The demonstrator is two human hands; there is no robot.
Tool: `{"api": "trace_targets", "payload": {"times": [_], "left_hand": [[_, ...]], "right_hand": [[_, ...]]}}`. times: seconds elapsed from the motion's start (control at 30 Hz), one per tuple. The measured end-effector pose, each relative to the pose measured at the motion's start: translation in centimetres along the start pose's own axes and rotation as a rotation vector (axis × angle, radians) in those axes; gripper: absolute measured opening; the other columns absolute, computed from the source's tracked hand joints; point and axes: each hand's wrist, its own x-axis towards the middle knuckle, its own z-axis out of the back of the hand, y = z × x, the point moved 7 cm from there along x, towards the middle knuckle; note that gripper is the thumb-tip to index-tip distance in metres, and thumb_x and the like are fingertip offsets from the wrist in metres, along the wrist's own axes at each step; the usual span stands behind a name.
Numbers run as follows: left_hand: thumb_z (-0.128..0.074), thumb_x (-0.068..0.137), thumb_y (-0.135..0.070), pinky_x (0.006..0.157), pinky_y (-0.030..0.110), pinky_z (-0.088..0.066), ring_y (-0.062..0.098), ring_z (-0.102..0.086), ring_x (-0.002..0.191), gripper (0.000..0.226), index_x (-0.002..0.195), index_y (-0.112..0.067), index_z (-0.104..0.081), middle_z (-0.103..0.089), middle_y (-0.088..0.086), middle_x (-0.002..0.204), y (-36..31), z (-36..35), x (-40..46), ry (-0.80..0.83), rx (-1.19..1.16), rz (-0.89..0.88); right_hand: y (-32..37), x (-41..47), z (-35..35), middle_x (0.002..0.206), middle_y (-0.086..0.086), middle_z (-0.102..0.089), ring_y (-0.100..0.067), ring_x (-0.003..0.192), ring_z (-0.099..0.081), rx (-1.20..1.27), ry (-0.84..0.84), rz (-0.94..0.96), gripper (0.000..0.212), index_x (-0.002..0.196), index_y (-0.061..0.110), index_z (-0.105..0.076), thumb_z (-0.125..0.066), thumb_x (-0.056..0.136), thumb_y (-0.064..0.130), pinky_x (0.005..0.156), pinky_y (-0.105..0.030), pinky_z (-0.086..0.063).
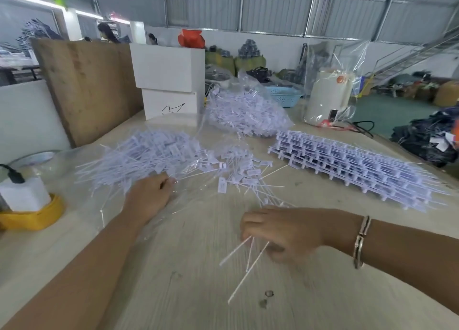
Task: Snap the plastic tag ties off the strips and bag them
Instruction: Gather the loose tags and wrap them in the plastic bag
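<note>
At lower centre of the frame, on the pale wood-grain bench (pixel 173 292), the right hand (pixel 285 230) is clenched around a small bundle of thin white plastic tag ties (pixel 244 260). Their straight tails poke out below the fist and point down-left toward the bottom of the frame, so the bundle's long axis runs diagonally from the fist toward the lower left. A metal bracelet (pixel 361 241) sits on that wrist.

The bag they are presumably meant for lies up and to the left of the bundle: a clear plastic bag (pixel 139 155) spread flat at centre left, heaped with loose white ties. The left hand (pixel 149 193) rests on its near edge with fingers curled at the film; whether it is pinching the plastic or just pressing it, I cannot tell. That hand is the nearer one to the bag mouth, so the likely move is a carry from the right hand, up-left across the bench.

Between the two hands, a scatter of loose snapped ties with small rectangular labels (pixel 241 173) lies on the bench. At centre right, a stack of white moulded strips with ties attached (pixel 347 165) lies unbroken. A second filled clear bag (pixel 246 113) sits behind, at upper centre.
</note>
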Motion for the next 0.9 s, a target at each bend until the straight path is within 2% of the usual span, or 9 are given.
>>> {"api": "trace_targets", "payload": {"times": [0.17,0.33,0.4,0.47,0.53,0.67,0.7,0.77,0.9], "left_hand": [[-0.039,0.096,-0.033,0.072,0.034,-0.050,0.023,-0.060,0.074,0.029,0.093,-0.019,-0.064,-0.065,0.003,0.078,0.1,0.5,0.1,-0.043,0.149,-0.005],[-0.047,0.093,-0.025,0.087,0.038,-0.045,0.029,-0.056,0.107,0.032,0.124,-0.023,-0.052,-0.058,0.008,0.121,0.7,2.4,0.1,-0.078,0.262,0.152],[-0.055,0.086,-0.019,0.095,0.041,-0.042,0.030,-0.047,0.118,0.043,0.129,-0.018,-0.049,-0.047,0.009,0.129,-1.3,2.6,-0.1,-0.097,0.148,0.020],[-0.054,0.080,-0.018,0.095,0.043,-0.041,0.028,-0.043,0.118,0.047,0.127,-0.016,-0.051,-0.045,0.008,0.125,-5.5,2.6,-1.0,-0.174,0.091,-0.293],[-0.047,0.075,-0.028,0.090,0.039,-0.041,0.024,-0.043,0.113,0.050,0.124,-0.020,-0.053,-0.044,0.002,0.122,-9.1,0.8,-1.7,-0.122,0.180,-0.498],[-0.047,0.088,-0.036,0.090,0.035,-0.041,0.021,-0.047,0.113,0.030,0.115,-0.024,-0.053,-0.047,0.000,0.118,-8.4,-4.5,1.0,0.190,0.505,-0.301],[-0.048,0.089,-0.030,0.082,0.033,-0.044,0.021,-0.052,0.103,0.014,0.099,-0.024,-0.056,-0.052,0.002,0.107,-7.7,-4.4,1.8,0.183,0.468,-0.241],[-0.046,0.092,-0.021,0.065,0.030,-0.043,0.021,-0.059,0.080,0.018,0.075,-0.022,-0.051,-0.060,0.002,0.081,-6.0,-3.8,3.0,0.058,0.224,-0.106],[-0.041,0.092,-0.008,0.050,0.027,-0.037,0.019,-0.053,0.049,0.032,0.061,-0.011,-0.049,-0.057,0.003,0.049,-1.6,-2.6,3.6,-0.224,-0.945,0.295]], "right_hand": [[-2.4,1.8,0.8,0.094,0.001,-0.058,-0.019,0.092,-0.051,-0.406,-0.198,0.076,0.016,0.103,0.016,-0.058,-0.045,0.095,0.012,0.085,-0.026,-0.028],[-7.2,2.4,0.5,0.108,0.006,-0.054,-0.012,0.108,-0.042,-0.040,-0.241,-0.232,0.030,0.108,0.022,-0.056,-0.051,0.081,0.009,0.098,-0.029,-0.020],[-8.7,1.9,0.8,0.112,0.006,-0.055,-0.006,0.105,-0.045,0.232,-0.297,-0.302,0.038,0.113,0.019,-0.058,-0.052,0.078,0.007,0.096,-0.028,-0.022],[-11.2,1.3,2.2,0.104,0.007,-0.056,0.002,0.095,-0.051,0.433,-0.492,-0.390,0.034,0.108,0.010,-0.062,-0.051,0.078,0.000,0.087,-0.024,-0.031],[-14.7,0.7,3.1,0.102,0.003,-0.055,-0.010,0.098,-0.058,0.501,-0.637,-0.600,0.028,0.103,0.008,-0.064,-0.048,0.083,-0.004,0.083,-0.025,-0.038],[-19.3,3.2,0.7,0.132,-0.013,-0.048,-0.029,0.120,-0.047,0.362,-0.343,-0.915,0.034,0.126,0.009,-0.053,-0.047,0.093,0.017,0.095,-0.033,-0.039],[-19.5,4.3,0.0,0.137,-0.015,-0.044,-0.029,0.125,-0.043,0.380,-0.297,-0.916,0.039,0.131,0.008,-0.049,-0.047,0.095,0.023,0.101,-0.035,-0.037],[-19.3,5.8,-0.8,0.145,-0.013,-0.037,-0.029,0.132,-0.037,0.457,-0.293,-0.873,0.049,0.140,0.011,-0.038,-0.045,0.096,0.031,0.107,-0.037,-0.033],[-18.4,6.3,-1.4,0.154,-0.003,-0.027,-0.026,0.138,-0.030,0.355,-0.204,-0.769,0.051,0.148,0.029,-0.022,-0.032,0.099,0.041,0.111,-0.040,-0.028]]}}
